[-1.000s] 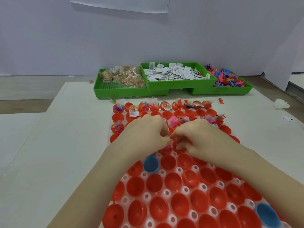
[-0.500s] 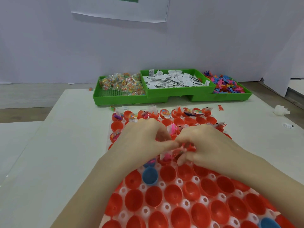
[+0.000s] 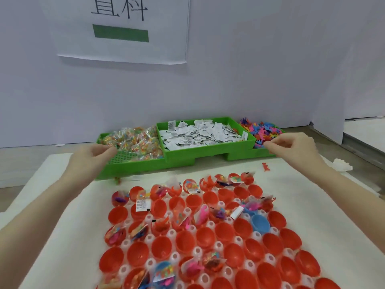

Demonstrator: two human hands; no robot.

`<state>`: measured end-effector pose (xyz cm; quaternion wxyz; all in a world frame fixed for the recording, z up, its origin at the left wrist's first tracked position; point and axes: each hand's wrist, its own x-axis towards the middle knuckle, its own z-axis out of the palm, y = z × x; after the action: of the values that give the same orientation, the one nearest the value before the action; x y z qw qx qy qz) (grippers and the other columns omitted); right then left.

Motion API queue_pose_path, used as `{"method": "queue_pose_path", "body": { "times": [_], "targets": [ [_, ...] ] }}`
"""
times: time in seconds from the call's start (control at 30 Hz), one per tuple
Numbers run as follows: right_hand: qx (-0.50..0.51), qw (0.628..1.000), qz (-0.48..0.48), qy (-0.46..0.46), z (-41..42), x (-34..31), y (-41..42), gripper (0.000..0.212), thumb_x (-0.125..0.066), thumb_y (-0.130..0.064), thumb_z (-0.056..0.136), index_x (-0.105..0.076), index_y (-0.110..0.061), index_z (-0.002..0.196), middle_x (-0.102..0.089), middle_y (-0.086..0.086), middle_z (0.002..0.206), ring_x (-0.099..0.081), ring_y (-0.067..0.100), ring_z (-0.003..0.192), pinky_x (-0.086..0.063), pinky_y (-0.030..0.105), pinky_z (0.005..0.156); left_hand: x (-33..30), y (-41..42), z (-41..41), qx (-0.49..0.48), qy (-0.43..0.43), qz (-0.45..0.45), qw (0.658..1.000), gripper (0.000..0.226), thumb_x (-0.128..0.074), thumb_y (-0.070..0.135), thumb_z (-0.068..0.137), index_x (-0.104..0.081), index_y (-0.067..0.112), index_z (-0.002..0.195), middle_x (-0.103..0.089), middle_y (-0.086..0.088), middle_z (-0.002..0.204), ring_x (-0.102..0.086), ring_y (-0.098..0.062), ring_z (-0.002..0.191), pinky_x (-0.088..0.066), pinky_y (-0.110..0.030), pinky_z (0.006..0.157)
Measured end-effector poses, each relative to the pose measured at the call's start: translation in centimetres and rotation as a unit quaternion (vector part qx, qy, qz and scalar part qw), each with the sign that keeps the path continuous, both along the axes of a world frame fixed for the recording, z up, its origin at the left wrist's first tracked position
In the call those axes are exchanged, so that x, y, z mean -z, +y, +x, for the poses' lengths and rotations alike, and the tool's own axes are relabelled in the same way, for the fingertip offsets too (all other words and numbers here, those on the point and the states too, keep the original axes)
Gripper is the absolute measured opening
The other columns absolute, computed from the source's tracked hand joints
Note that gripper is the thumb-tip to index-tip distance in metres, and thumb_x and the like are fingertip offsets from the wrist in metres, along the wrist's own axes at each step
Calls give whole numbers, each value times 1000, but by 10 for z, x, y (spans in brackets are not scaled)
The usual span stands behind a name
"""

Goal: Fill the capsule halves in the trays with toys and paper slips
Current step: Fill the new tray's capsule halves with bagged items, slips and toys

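The clear tray on the table holds several red capsule halves and a few blue ones. Some halves contain bagged toys and paper slips; many are bare. My left hand hovers at the left green bin of bagged toys, its fingers loosely parted and holding nothing. My right hand reaches to the right green bin of small colourful plastic toys. Its fingertips come together at the pile's edge, and I cannot tell whether they pinch a toy.
The middle green bin is heaped with white paper slips. A stray red toy lies on the white table, and a crumpled white scrap sits at the right. A wall with a paper sign stands behind the bins.
Both hands have left the middle of the capsule tray, where they worked close together, and spread apart to the far bins, left hand to the left and right hand to the right. The view has tilted up.
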<state>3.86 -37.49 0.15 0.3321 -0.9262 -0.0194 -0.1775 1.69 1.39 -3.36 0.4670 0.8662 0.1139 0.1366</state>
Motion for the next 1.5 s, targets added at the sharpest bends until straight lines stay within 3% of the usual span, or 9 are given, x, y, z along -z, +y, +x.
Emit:
{"method": "queue_pose_path", "body": {
  "times": [0.2, 0.43, 0.6, 0.73, 0.83, 1.03, 1.13, 1.3, 1.5],
  "targets": [
    [79, 990, -23, 111, 76, 32, -23, 28, -48, -15, 95, -60, -4, 117, -60, 12, 122, -53, 25, 112, -38, 30, 92, 20, -1, 51, -12, 173, 348, 921, 51, -33, 53, 94, -49, 22, 132, -58, -10, 127, -45, -29, 124, -23, -41, 111],
    [102, 966, -127, 200, 119, 39, -15, 26, -60, -24, 86, -64, -13, 109, -64, 8, 112, -59, 25, 99, -50, 38, 87, 23, -22, 70, -28, 184, 368, 911, 80, -31, 79, 75, -44, 27, 134, -66, 0, 112, -46, -23, 125, 0, -53, 113],
    [139, 975, -84, 151, 125, 44, -10, 19, -61, -9, 85, -69, -10, 102, -65, 9, 111, -59, 25, 97, -50, 36, 82, 19, -39, 74, -45, 141, 262, 954, 39, -60, 61, 75, -66, 28, 94, -65, -1, 113, -52, -25, 116, -19, -53, 111],
    [169, 974, -134, 71, 120, 45, -8, 18, -59, -22, 89, -70, -16, 102, -69, 5, 98, -57, 21, 80, -42, 27, 63, 19, -40, 72, -66, 69, 173, 980, 22, -69, 38, 79, -60, 25, 65, -68, -3, 94, -58, -25, 90, -47, -41, 86],
    [176, 982, -69, 3, 118, 45, -9, 23, -60, -20, 88, -67, -15, 109, -69, 6, 101, -57, 21, 84, -38, 25, 66, 17, -40, 65, -91, -27, 104, 990, 17, -70, 25, 81, -66, 14, 68, -67, -6, 78, -52, -15, 63, -40, -31, 62],
    [167, 984, 16, -55, 122, 40, -9, 29, -47, -12, 94, -58, -9, 121, -63, 13, 115, -53, 23, 84, -44, 35, 76, 5, -36, 51, -136, -84, 10, 987, 14, -70, 22, 80, -64, 12, 72, -63, -10, 92, -53, -23, 83, -38, -32, 75],
    [155, 986, 58, -34, 125, 39, -9, 30, -38, -2, 95, -60, -5, 115, -59, 17, 120, -59, 30, 85, -44, 28, 60, -2, -36, 38, -124, -87, -142, 978, 13, -67, 11, 81, -59, 10, 71, -65, -14, 90, -62, -24, 78, -48, -34, 80],
    [149, 966, 208, 15, 130, 31, -4, 30, -34, -3, 97, -61, -6, 110, -56, 6, 70, -44, 17, 50, -28, 22, 41, -16, -36, 10, -116, -120, -340, 925, 14, -58, -4, 82, -54, 9, 77, -61, -10, 76, -64, -7, 46, -52, -11, 52],
    [119, 965, 230, 50, 131, 17, 8, 36, -25, 4, 92, -57, -12, 96, -50, 5, 73, -27, 12, 50, -22, 25, 47, -30, -43, -22, -45, -86, -368, 925, 19, -50, -1, 87, -58, 16, 84, -63, -4, 64, -56, -3, 40, -45, -10, 42]
  ]
}}
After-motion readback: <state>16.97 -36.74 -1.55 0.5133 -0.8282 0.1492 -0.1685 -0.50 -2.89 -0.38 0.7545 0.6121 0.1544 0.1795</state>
